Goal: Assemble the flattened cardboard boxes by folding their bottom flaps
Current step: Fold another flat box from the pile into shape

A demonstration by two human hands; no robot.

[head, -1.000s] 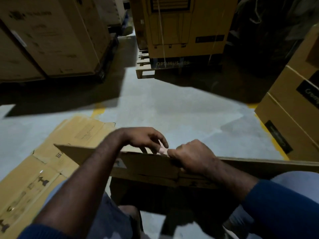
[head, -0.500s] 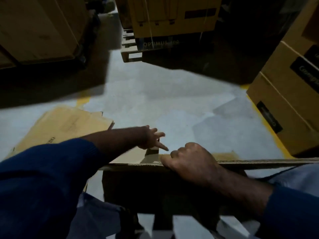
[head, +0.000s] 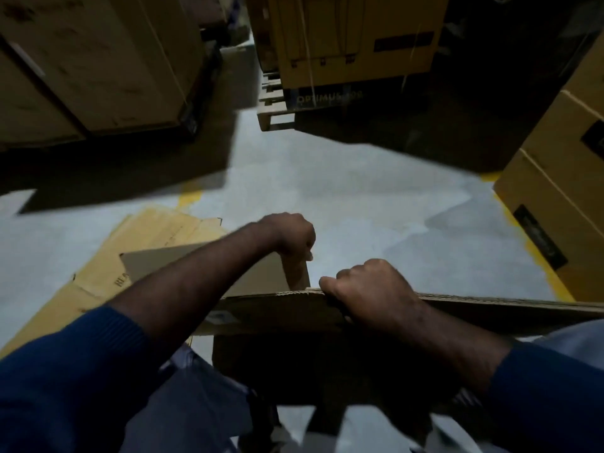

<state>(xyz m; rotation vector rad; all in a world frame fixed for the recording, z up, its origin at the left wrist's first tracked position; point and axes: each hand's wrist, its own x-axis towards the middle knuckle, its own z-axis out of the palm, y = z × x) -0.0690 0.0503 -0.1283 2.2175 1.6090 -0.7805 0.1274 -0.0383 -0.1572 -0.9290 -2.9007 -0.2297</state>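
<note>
Cardboard box (head: 277, 310) edge gripped by right hand (head: 367, 289); left hand (head: 291, 235) pinches its raised flap (head: 296, 273); open grey floor (head: 359, 197) ahead.

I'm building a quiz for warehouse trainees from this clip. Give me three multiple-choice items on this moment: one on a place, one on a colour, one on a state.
1. Where does the flattened cardboard lie?
A) on a pallet
B) on the floor, at the person's left
C) across the person's lap

2. What colour are the sleeves?
A) red
B) white
C) blue

3. How is the right hand?
A) curled over the top edge of the cardboard box
B) flat on the floor
C) out of view

Answers: 1 B, the sheet lies flat on the grey floor beside the left arm. 2 C, both cuffs show dark blue. 3 A, its fingers wrap the corrugated edge.
</note>
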